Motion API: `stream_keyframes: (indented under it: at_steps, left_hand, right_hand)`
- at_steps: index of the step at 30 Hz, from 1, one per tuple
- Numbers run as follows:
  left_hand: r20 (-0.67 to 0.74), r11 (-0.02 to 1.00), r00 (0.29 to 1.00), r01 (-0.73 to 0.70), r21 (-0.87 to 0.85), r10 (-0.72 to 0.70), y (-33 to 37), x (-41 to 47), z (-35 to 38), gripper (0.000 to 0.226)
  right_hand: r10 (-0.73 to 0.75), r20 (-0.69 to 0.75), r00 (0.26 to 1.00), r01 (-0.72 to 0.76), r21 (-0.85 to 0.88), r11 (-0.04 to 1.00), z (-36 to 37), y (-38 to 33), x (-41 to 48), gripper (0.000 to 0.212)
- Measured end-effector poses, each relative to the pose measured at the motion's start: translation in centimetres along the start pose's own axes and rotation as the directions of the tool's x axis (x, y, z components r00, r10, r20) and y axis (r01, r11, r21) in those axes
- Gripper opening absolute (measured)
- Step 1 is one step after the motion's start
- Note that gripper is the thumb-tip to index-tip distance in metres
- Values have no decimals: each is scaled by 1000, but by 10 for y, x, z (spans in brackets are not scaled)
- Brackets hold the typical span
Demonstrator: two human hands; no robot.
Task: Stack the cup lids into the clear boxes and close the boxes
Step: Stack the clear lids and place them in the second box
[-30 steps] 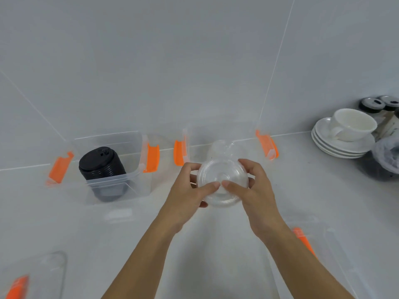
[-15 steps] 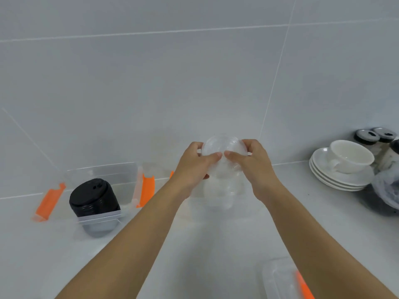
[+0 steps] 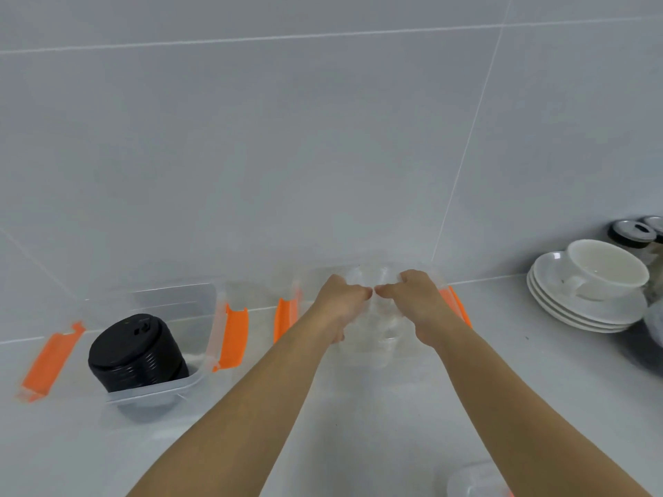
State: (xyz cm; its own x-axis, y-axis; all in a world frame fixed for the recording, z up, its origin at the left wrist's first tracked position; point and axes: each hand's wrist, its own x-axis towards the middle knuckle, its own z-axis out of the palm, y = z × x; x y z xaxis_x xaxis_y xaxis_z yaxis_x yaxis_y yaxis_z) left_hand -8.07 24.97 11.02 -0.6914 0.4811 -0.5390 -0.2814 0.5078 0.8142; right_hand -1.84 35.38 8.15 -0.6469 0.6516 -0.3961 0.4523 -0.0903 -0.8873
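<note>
My left hand (image 3: 341, 299) and my right hand (image 3: 418, 299) reach into the right clear box (image 3: 306, 281) against the wall, thumbs nearly touching. Both pinch a clear cup lid (image 3: 373, 278) at the box's mouth. Under it a stack of clear lids (image 3: 380, 333) shows faintly inside the box. Orange latches (image 3: 285, 317) hang open on this box's sides. To the left, a second clear box (image 3: 172, 299) holds a stack of black cup lids (image 3: 134, 349), its orange latches (image 3: 233, 335) also open.
Stacked white saucers (image 3: 574, 306) with a white cup (image 3: 606, 274) stand at the right, with dark-capped jars (image 3: 633, 233) behind. Part of a clear box cover (image 3: 470, 482) lies at the bottom right. The tiled wall rises right behind the boxes.
Both hands carried the clear lid forward from in front of me, up over the right box and down into its mouth. The view tilted up toward the wall.
</note>
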Motion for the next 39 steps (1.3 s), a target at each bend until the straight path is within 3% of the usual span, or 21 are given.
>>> stream_keyframes:
  at_steps: [1, 3, 11, 19, 23, 28, 34, 39]
  left_hand:
    - [0, 1000, 1000, 9, 5, -9, -1, 1, 1, 59]
    - [6, 999, 1000, 28, 19, -28, -4, 3, 3, 55]
    - [5, 996, 997, 81, 35, -81, -8, 10, 4, 50]
    - [29, 991, 992, 123, 61, -125, -12, 11, 2, 55]
    - [34, 990, 990, 139, 37, -140, -13, 12, 2, 57]
    - [45, 986, 985, 166, -35, -164, -13, 14, 0, 53]
    - [64, 958, 969, 245, -150, -238, -14, 17, -4, 59]
    - [134, 862, 922, 386, -328, -362, -17, 22, -13, 70]
  right_hand:
    - [22, -11, 1000, -22, -2, 1000, 1, 0, 0, 17]
    - [53, -10, 999, -53, -16, 998, 2, 3, 2, 41]
    - [104, 26, 994, -102, -79, 992, 4, 9, 6, 24]
    - [156, 85, 984, -151, -58, 987, 3, 6, 0, 61]
    - [152, 65, 986, -149, -46, 988, 2, 5, -1, 60]
    - [155, 57, 986, -152, -62, 986, 2, 4, 1, 45]
    - [202, 60, 977, -197, -84, 977, 2, 6, 5, 55]
    - [283, 89, 955, -274, -98, 957, 1, 6, 10, 72]
